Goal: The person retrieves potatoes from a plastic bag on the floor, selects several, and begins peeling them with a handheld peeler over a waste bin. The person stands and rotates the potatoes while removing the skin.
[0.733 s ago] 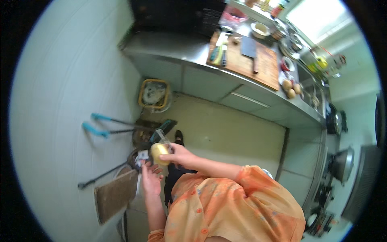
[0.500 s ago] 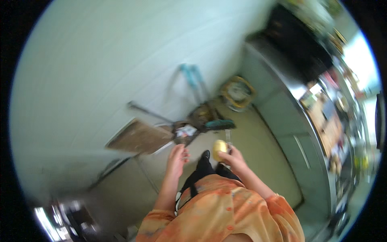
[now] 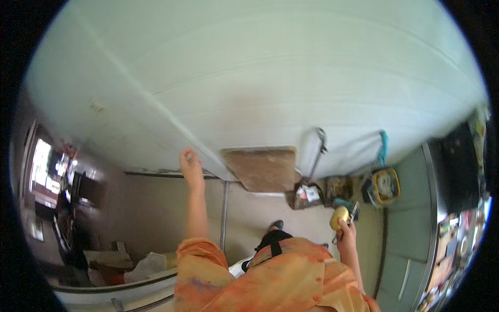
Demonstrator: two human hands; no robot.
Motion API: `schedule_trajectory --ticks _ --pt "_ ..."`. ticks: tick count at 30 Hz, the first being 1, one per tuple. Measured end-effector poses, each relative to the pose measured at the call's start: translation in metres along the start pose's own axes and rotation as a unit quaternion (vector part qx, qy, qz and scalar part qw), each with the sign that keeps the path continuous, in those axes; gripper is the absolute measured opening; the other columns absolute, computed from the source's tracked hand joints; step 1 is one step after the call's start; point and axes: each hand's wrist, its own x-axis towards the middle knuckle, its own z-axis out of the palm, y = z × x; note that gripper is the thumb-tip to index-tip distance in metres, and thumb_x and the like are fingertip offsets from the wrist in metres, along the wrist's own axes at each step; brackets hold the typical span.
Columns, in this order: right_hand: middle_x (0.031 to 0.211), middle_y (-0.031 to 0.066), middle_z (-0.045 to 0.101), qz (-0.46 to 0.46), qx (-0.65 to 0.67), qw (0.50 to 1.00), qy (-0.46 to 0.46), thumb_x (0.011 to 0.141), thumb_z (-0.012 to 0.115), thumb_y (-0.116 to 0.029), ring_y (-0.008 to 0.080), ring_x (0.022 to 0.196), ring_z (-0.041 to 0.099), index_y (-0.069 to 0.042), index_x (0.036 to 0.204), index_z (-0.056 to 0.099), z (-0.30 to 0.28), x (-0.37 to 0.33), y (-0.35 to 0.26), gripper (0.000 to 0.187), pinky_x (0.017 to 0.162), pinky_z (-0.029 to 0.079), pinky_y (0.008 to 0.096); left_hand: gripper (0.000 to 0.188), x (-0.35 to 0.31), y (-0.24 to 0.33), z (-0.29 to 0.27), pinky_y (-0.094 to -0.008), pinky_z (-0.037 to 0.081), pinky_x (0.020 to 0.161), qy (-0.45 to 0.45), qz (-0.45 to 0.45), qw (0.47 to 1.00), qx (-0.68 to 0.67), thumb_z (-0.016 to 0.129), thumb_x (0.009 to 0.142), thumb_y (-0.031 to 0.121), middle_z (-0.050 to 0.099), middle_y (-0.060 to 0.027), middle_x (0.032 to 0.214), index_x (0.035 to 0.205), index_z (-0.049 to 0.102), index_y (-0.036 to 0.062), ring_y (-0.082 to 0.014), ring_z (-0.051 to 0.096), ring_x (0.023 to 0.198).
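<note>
My right hand (image 3: 347, 234), low at the right, is closed round a pale yellow potato (image 3: 339, 216). A slim metal tool, possibly a peeler (image 3: 355, 210), sticks up beside the potato from the same hand; its exact kind is unclear. My left arm is stretched forward, away from my body. At its end my left hand (image 3: 191, 164) is raised in front of the pale wall panel's lower edge, fingers loosely bent and apart, with nothing visible in them.
A brown board (image 3: 262, 169) leans against the wall (image 3: 270, 78). To its right stand a long-handled dustpan (image 3: 306, 196) with litter and a yellow-rimmed bin (image 3: 387, 187). A cabinet (image 3: 408, 229) lines the right side. A metal floor track (image 3: 224, 218) runs near my left arm.
The view has swung left, showing more of the wall and the room at left. My left hand has reached out forward and left; my right hand keeps the potato, now farther right.
</note>
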Motion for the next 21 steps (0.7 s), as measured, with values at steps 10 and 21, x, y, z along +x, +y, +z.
schedule_trajectory --ticks 10,21 --pt "0.067 -0.0043 0.051 -0.040 0.032 0.998 0.047 0.083 0.071 -0.020 0.0035 0.045 0.038 -0.012 0.100 0.052 0.108 0.012 0.033 0.027 0.039 0.028 0.0183 0.055 0.348 0.081 -0.148 -0.0415 0.041 0.097 0.264 0.218 0.904 0.256 0.051 0.094 0.025 0.042 -0.0234 0.134 0.137 0.036 -0.0052 -0.0332 0.050 0.115" --pt "0.063 -0.0062 0.046 -0.013 0.073 0.984 0.160 0.078 0.076 -0.026 0.0038 0.045 0.037 -0.014 0.098 0.053 0.101 0.008 0.067 0.033 0.039 0.026 0.0203 0.074 0.498 0.080 -0.267 -0.0446 0.042 0.101 0.173 0.189 0.929 0.266 0.055 0.092 0.045 0.042 -0.0283 0.138 0.138 0.036 -0.0093 -0.0385 0.049 0.121"
